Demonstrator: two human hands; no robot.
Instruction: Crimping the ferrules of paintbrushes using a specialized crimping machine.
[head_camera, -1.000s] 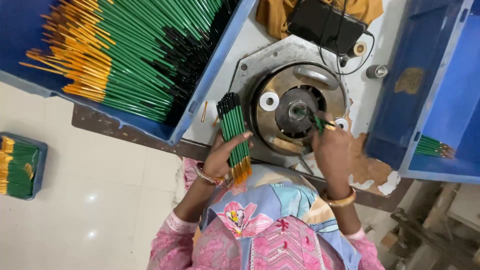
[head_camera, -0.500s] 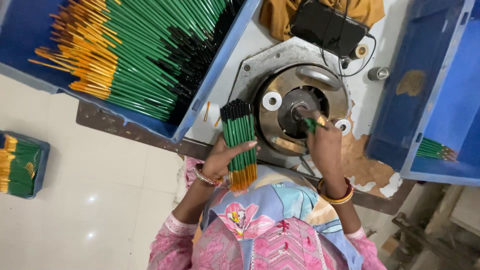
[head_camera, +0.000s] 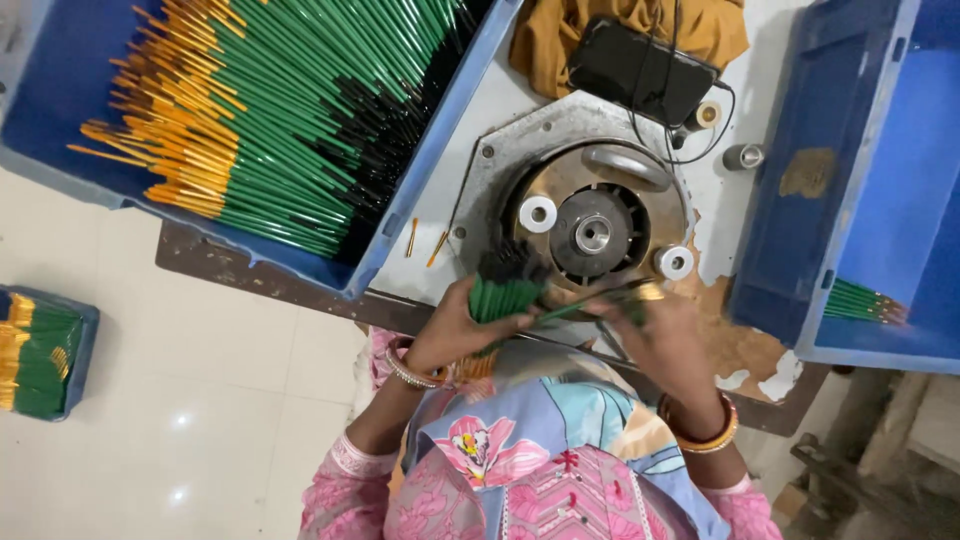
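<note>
My left hand (head_camera: 455, 330) grips a bundle of green brushes (head_camera: 505, 290) with black tips and yellow ends, held just in front of the round metal machine (head_camera: 592, 232). My right hand (head_camera: 665, 335) holds a single green brush (head_camera: 590, 303) lying sideways, its end reaching toward the bundle. Both hands are blurred by motion and sit below the machine's centre hub.
A big blue crate (head_camera: 400, 215) at upper left is full of the same green brushes (head_camera: 270, 130). A blue crate (head_camera: 800, 240) at right holds a few brushes (head_camera: 865, 300). A small blue box (head_camera: 45, 350) sits on the floor. A black phone (head_camera: 640, 70) lies on yellow cloth.
My right hand has drawn back from the machine's hub with one brush, toward the bundle. My left hand lowered the bundle slightly and moved it right.
</note>
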